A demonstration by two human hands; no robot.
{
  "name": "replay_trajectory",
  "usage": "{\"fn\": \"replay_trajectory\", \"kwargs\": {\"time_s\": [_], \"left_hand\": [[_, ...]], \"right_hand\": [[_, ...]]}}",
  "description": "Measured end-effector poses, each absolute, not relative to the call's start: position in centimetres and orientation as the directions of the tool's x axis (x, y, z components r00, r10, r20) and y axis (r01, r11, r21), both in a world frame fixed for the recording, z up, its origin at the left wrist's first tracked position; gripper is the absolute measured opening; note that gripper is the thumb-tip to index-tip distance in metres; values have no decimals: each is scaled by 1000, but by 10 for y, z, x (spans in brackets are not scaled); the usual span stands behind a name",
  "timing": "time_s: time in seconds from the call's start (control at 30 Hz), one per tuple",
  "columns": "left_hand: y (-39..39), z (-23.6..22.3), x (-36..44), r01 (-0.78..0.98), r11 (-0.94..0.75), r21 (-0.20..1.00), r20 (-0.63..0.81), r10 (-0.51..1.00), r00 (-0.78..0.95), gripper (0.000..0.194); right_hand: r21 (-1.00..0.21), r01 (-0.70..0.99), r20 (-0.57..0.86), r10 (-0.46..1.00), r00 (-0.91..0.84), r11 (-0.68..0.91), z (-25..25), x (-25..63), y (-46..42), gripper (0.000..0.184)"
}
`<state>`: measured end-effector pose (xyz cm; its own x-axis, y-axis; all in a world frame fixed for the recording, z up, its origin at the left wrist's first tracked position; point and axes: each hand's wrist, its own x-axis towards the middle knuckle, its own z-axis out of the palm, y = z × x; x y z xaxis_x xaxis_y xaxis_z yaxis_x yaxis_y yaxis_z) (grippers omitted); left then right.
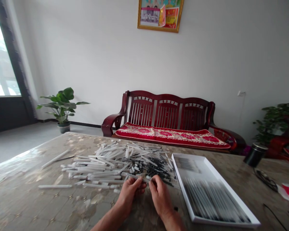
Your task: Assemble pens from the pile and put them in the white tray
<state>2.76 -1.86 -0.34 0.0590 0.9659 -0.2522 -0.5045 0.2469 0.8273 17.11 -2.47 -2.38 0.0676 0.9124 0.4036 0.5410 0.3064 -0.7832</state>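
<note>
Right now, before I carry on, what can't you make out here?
- Head view: the far sides of the left hand and right hand, hidden by the hands themselves.
- Head view: the count of thin pieces in the white tray, blurred.
- Head view: the pile's lower pieces, covered by upper ones.
- Head view: the framed picture's top, cut off by the upper edge.
</note>
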Motion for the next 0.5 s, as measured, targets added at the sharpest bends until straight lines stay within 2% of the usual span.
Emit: {"fn": "replay_trajectory", "kwargs": {"time_s": [0.2,0.4,0.5], "left_hand": [[-21,-2,28,-472,229,851,-229,972,59,47],[-22,-2,27,-471,240,849,-252,967,38,46],[-22,-4,26,-460,219,860,-219,974,53,46]], "right_hand": [[-788,555,382,918,105,264,-22,170,-26,47],[-775,552,409,910,66,308,-22,170,-30,34],[-805,527,359,931,70,271,-25,171,-29,38]]}}
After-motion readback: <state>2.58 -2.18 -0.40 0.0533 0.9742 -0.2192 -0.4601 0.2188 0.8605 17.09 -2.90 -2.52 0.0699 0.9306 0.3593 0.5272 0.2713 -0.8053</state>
